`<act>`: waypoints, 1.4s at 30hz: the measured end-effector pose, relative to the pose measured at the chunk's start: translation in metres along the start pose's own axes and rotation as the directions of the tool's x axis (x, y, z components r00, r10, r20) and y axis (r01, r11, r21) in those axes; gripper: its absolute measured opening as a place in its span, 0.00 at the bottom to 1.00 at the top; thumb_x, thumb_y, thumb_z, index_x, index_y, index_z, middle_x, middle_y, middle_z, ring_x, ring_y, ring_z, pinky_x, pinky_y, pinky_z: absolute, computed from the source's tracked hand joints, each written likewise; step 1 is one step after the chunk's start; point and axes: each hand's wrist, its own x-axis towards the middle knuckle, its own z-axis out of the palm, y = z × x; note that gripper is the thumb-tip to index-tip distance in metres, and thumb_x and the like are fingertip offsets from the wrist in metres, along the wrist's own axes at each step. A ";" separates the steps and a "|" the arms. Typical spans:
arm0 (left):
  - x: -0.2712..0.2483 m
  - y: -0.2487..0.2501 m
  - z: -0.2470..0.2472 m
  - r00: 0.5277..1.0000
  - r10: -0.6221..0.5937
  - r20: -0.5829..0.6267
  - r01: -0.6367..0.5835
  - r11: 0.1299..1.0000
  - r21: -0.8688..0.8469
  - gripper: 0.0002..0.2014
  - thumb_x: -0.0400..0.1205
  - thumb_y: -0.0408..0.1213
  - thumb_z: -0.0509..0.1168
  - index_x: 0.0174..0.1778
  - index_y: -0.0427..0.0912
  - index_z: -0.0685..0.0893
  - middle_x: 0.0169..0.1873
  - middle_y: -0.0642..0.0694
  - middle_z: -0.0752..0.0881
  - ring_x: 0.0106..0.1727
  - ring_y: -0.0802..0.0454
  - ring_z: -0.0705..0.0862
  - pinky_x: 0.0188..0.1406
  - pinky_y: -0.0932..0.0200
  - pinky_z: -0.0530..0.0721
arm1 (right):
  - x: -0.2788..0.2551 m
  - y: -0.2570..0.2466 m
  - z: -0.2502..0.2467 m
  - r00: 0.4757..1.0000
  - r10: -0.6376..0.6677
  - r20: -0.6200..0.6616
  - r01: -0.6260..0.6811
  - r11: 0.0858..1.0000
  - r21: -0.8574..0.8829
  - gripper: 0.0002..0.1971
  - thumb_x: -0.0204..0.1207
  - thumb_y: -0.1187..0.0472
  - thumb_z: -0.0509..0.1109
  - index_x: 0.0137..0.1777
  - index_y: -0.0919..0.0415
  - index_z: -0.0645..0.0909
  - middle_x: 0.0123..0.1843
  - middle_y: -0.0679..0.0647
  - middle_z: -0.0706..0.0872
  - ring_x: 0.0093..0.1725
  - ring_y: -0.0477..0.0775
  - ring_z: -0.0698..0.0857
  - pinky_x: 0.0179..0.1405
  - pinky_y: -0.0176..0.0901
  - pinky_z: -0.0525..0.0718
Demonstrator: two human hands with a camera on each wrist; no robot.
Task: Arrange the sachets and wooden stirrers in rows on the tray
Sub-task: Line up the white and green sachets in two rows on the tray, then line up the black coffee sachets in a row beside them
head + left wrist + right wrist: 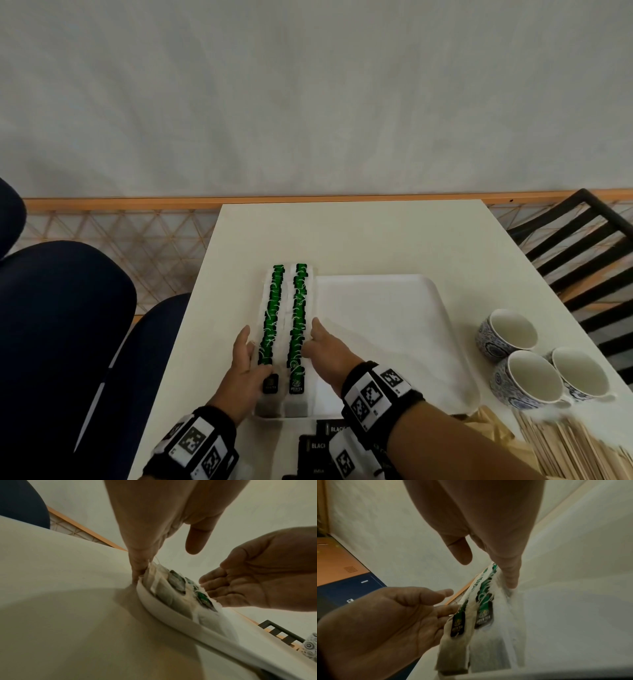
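Straight, close-set fingers of the left hand (247, 363) and right hand (325, 349) press the outer edges of two rows of green tea bags (286, 322). The rows lie along the left side of the white tray (404, 342). Wooden stirrers (568, 448) lie on the table (342, 236) near the cups (529, 373).

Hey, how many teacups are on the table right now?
3, grouped on the table's right side beside the tray: one farther back, one at front left, one at front right. None looks hidden.
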 end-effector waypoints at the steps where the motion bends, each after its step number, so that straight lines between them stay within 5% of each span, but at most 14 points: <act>1: 0.002 0.001 -0.001 1.000 -0.009 0.008 0.009 1.000 -0.013 0.42 0.80 0.31 0.64 0.82 0.64 0.48 0.83 0.44 0.58 0.83 0.49 0.58 0.81 0.42 0.60 | 0.000 -0.001 0.000 1.000 -0.004 0.004 0.004 1.000 0.019 0.39 0.79 0.61 0.58 0.86 0.54 0.41 0.85 0.60 0.56 0.80 0.61 0.65 0.75 0.50 0.68; 11: 0.034 0.031 -0.005 0.999 -0.032 0.003 0.032 0.997 -0.066 0.35 0.86 0.27 0.55 0.83 0.58 0.48 0.81 0.43 0.63 0.77 0.45 0.68 0.76 0.48 0.67 | 0.021 -0.024 -0.016 0.993 -0.007 -0.115 0.021 0.993 0.118 0.35 0.83 0.62 0.55 0.86 0.55 0.42 0.83 0.61 0.61 0.77 0.61 0.68 0.68 0.49 0.71; 16: 0.047 0.043 -0.004 0.999 -0.032 0.027 0.034 0.998 -0.044 0.35 0.86 0.28 0.55 0.83 0.59 0.48 0.84 0.42 0.56 0.82 0.45 0.61 0.74 0.52 0.65 | 0.033 -0.032 -0.015 0.993 0.010 -0.118 0.001 0.996 0.094 0.34 0.82 0.63 0.56 0.86 0.58 0.46 0.75 0.63 0.72 0.76 0.63 0.71 0.73 0.56 0.71; 18: 0.049 0.047 -0.002 0.999 -0.031 0.034 0.032 0.999 -0.041 0.35 0.86 0.28 0.55 0.84 0.58 0.48 0.84 0.42 0.55 0.82 0.46 0.59 0.69 0.55 0.65 | 0.037 -0.037 -0.020 0.991 0.015 -0.135 -0.001 0.994 0.108 0.34 0.83 0.63 0.55 0.86 0.57 0.45 0.79 0.62 0.68 0.76 0.63 0.71 0.73 0.55 0.71; 25: 0.057 0.051 -0.001 0.998 -0.047 0.032 0.049 0.998 -0.047 0.35 0.86 0.26 0.54 0.84 0.58 0.48 0.84 0.45 0.54 0.83 0.47 0.58 0.75 0.51 0.63 | 0.050 -0.049 -0.032 0.986 -0.009 -0.168 0.022 0.997 0.077 0.32 0.85 0.62 0.53 0.86 0.56 0.44 0.81 0.60 0.66 0.77 0.61 0.70 0.72 0.51 0.71; 30: 0.052 0.054 0.002 0.999 -0.044 0.029 0.044 0.999 -0.002 0.34 0.87 0.25 0.53 0.84 0.56 0.48 0.84 0.46 0.53 0.83 0.49 0.56 0.67 0.57 0.62 | 0.062 -0.050 -0.031 0.988 -0.035 -0.148 0.042 0.998 0.044 0.33 0.85 0.61 0.54 0.86 0.56 0.44 0.83 0.59 0.62 0.77 0.60 0.70 0.67 0.47 0.72; 33: 0.052 0.053 0.001 0.998 -0.048 0.036 0.047 0.999 0.023 0.35 0.87 0.26 0.53 0.84 0.56 0.47 0.85 0.45 0.51 0.84 0.49 0.55 0.73 0.55 0.61 | 0.063 -0.049 -0.036 0.990 -0.039 -0.138 0.038 0.999 -0.006 0.33 0.85 0.60 0.55 0.86 0.56 0.44 0.84 0.59 0.61 0.77 0.60 0.70 0.63 0.44 0.72; 37: 0.044 0.047 -0.004 0.998 -0.013 0.063 -0.001 0.973 0.229 0.36 0.85 0.32 0.60 0.83 0.57 0.47 0.85 0.46 0.49 0.84 0.51 0.50 0.80 0.49 0.56 | 0.054 -0.047 -0.046 0.991 -0.082 -0.102 0.058 0.974 -0.219 0.30 0.85 0.58 0.55 0.85 0.60 0.51 0.85 0.57 0.59 0.80 0.58 0.65 0.69 0.41 0.67; 39: 0.033 0.042 -0.006 0.998 0.048 0.043 -0.063 0.869 0.490 0.34 0.84 0.37 0.62 0.83 0.54 0.53 0.84 0.46 0.51 0.84 0.51 0.51 0.81 0.50 0.55 | 0.040 -0.042 -0.057 0.988 -0.141 -0.069 0.106 0.924 -0.368 0.26 0.84 0.58 0.58 0.82 0.59 0.63 0.81 0.57 0.68 0.78 0.56 0.69 0.73 0.44 0.67; 42: 0.005 0.034 -0.005 0.985 0.162 0.056 -0.154 0.696 0.701 0.27 0.83 0.40 0.64 0.79 0.52 0.65 0.80 0.47 0.59 0.80 0.49 0.61 0.76 0.56 0.64 | 0.003 -0.024 -0.069 0.980 -0.199 0.026 0.182 0.826 -0.533 0.18 0.82 0.55 0.64 0.70 0.56 0.77 0.66 0.55 0.83 0.65 0.54 0.81 0.64 0.44 0.77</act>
